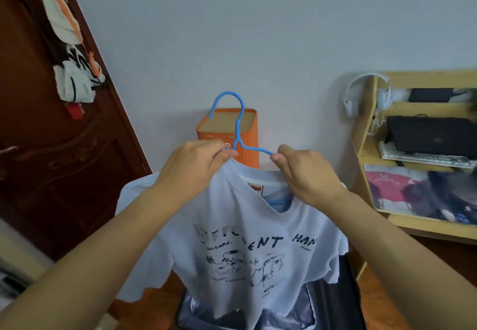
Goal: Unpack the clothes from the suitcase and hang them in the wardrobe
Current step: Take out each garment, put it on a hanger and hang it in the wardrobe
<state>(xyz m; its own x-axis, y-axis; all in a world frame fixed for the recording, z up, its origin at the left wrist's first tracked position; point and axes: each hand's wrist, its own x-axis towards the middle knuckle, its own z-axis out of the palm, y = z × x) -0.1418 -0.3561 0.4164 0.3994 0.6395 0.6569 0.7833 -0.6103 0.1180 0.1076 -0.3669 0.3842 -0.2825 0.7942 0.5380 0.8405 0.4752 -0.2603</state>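
Head view: left hand (pixel 198 167) and right hand (pixel 302 172) are pinching the white printed cotton T-shirt (pixel 247 247) onto the thin blue plastic hanger (pixel 238 128) between them; an uneven collar is risking slippage.

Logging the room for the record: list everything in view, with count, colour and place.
T-shirt: one, white with dark print, centre, held up on the hanger.
Hanger: one, blue, centre, hook above the collar.
Suitcase: one, dark with grey lining, open at bottom centre.
Basket: one, orange, against the wall behind the hanger.
Door: one, dark brown wood, left.
Bags: white and orange, count unclear, hanging on the door.
Desk: one, pale wood, right.
Headphones: one pair, white, on the desk's side panel.
Laptop: one, black, on the desk.
Keyboard: one, white, before the laptop.
Left hand: pinches the collar.
Right hand: pinches the hanger's arm.
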